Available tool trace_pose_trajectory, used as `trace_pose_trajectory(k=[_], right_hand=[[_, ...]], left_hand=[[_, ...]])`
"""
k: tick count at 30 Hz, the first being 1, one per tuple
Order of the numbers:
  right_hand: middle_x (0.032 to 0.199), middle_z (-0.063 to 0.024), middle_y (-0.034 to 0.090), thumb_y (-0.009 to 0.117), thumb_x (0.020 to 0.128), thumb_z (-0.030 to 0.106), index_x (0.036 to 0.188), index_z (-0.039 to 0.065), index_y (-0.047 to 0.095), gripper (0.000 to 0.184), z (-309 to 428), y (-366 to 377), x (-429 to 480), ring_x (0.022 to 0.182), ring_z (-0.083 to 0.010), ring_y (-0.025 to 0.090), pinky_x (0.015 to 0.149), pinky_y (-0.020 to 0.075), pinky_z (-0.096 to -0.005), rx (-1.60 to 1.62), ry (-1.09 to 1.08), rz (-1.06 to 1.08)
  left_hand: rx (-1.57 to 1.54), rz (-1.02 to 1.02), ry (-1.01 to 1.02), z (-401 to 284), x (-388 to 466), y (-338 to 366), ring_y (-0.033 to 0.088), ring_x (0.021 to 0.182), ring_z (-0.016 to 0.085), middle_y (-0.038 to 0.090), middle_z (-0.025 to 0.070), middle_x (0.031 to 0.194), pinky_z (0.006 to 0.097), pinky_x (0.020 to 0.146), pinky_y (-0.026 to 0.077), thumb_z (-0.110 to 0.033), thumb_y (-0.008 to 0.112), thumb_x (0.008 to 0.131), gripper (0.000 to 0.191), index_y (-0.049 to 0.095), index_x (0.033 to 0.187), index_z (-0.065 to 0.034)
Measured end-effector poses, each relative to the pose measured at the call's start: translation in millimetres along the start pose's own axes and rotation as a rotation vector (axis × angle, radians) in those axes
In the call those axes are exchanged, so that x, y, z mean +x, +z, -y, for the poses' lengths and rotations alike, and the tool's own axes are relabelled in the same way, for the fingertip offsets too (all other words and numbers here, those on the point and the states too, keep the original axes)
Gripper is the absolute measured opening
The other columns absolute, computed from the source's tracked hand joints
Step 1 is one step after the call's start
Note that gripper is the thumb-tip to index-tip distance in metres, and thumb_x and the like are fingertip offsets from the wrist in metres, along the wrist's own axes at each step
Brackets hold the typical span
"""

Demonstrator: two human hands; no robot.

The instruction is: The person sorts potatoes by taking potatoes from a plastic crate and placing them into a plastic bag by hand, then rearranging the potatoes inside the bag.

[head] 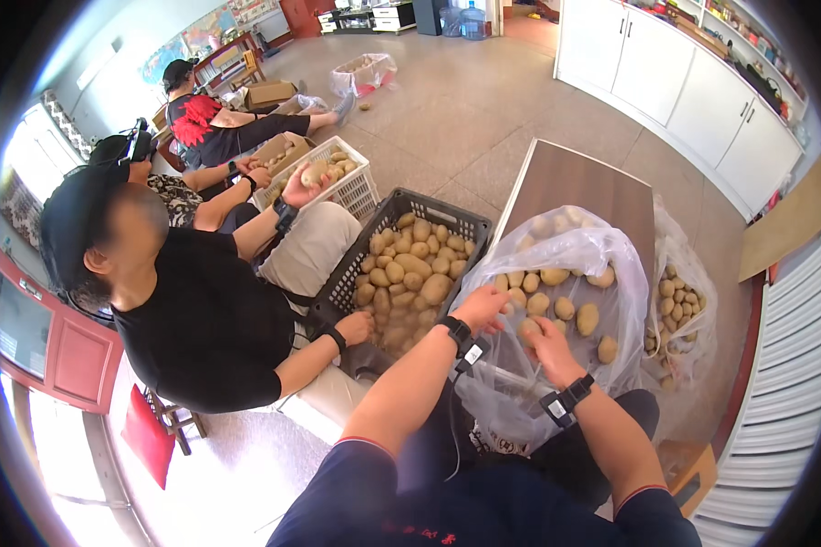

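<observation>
My right hand (553,347) grips a potato (529,329) over the near side of a clear plastic bag (609,239). My left hand (481,309) hovers just left of it with fingers apart and nothing visible in them. Inside the bag lie several loose potatoes (587,319), spread out on its bottom. The bag rests on a dark wood-topped table (575,171), its near side draping towards my lap. Both my wrists wear black bands.
Left of the bag stands a black plastic crate (424,202) full of potatoes. A co-worker (205,314) sits beside it holding a potato; two more people sit beyond. A second bag of potatoes (681,301) is on the floor right of the table. White cabinets (657,75) line the back.
</observation>
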State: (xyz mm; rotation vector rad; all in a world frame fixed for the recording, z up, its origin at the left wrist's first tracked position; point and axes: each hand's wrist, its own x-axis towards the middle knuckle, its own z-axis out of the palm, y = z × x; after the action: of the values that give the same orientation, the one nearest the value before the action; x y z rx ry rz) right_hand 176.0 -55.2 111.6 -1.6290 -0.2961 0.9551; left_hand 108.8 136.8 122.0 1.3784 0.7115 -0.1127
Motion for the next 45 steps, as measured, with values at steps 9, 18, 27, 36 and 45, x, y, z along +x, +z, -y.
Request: trace_pose_trajectory(k=[9, 18, 27, 36, 45], right_hand=[[0.114, -0.0090, 0.061, 0.058, 0.093, 0.015, 0.132, 0.002, 0.048, 0.042, 19.5, 19.7, 19.3, 0.087, -0.0143, 0.063, 0.066, 0.0495, -0.0256, 0.016, -0.250, 0.105], [0.117, -0.0175, 0.057, 0.066, 0.080, 0.017, 0.121, 0.005, 0.055, 0.045, -32.1, -36.7, 37.0, 0.106, -0.0405, 0.054, 0.087, 0.0467, -0.0440, -1.083, -0.594, -0.365], [0.127, -0.0140, 0.050, 0.064, 0.079, 0.014, 0.125, 0.012, 0.053, 0.047, -54.2, -64.0, 27.4, 0.104, -0.0392, 0.055, 0.088, 0.0485, -0.0465, -1.251, -0.422, -0.248], [0.122, -0.0158, 0.047, 0.067, 0.075, 0.010, 0.116, 0.012, 0.052, 0.044, -62.7, -56.6, 22.5, 0.102, -0.0403, 0.056, 0.084, 0.0504, -0.0487, -1.313, -0.398, -0.200], [0.118, -0.0171, 0.052, 0.064, 0.075, 0.010, 0.113, 0.012, 0.058, 0.038, -71.6, -61.1, 13.2, 0.102, -0.0400, 0.057, 0.086, 0.0493, -0.0481, -1.172, -0.429, -0.185]], left_hand=[[-0.090, 0.184, -0.030, -3.1, 3.9, 0.0, 0.061, 0.063, 0.014, 0.063, 0.0038, 0.085, 0.0281, 0.050, 0.047, -0.035, 0.057, 0.094, 0.030, 0.057, 0.110, -0.0097], [-0.369, -0.004, 0.023, 18.0, 26.3, -36.7, 0.060, 0.065, 0.015, 0.063, 0.0013, 0.085, 0.0286, 0.054, 0.048, -0.034, 0.059, 0.093, 0.025, 0.058, 0.108, -0.0139], [-0.433, -0.325, -0.087, 49.8, 49.4, -86.1, 0.056, 0.058, 0.025, 0.059, 0.0111, 0.085, 0.0367, 0.049, 0.051, -0.024, 0.051, 0.092, 0.022, 0.056, 0.109, -0.0106], [1.305, -0.350, 0.126, 75.8, 50.4, -123.1, 0.066, 0.079, 0.030, 0.068, 0.0141, 0.087, 0.0442, 0.066, 0.053, -0.031, 0.074, 0.074, 0.033, 0.068, 0.093, -0.0056], [1.423, -0.414, -0.020, 76.0, 42.6, -129.1, 0.068, 0.089, 0.031, 0.070, 0.0134, 0.093, 0.0393, 0.078, 0.054, -0.036, 0.081, 0.067, 0.036, 0.073, 0.089, -0.0079]])
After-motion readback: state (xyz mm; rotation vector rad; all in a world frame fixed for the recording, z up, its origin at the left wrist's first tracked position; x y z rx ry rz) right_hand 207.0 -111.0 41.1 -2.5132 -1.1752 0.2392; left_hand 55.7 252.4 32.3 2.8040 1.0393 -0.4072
